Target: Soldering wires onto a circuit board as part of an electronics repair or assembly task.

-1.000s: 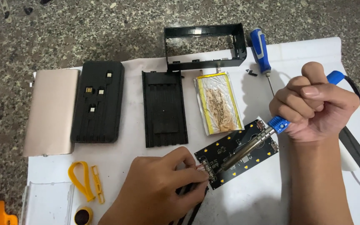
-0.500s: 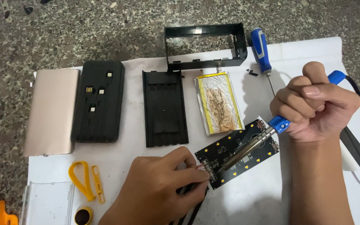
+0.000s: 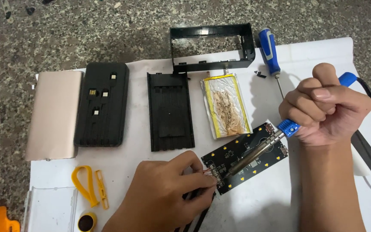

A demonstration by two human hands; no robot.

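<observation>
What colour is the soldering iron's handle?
Blue; the soldering iron is held in the right hand, seen in the head view.

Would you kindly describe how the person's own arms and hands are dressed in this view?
Both are bare: the left hand and right hand wear no gloves, rings or watch, and no sleeves show on either forearm as far as the frame reaches.

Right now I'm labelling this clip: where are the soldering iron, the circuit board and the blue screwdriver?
soldering iron (image 3: 254, 155), head view, on its metal barrel.
circuit board (image 3: 260, 165), head view, on its bare black face.
blue screwdriver (image 3: 270, 49), head view, on its handle.
</observation>
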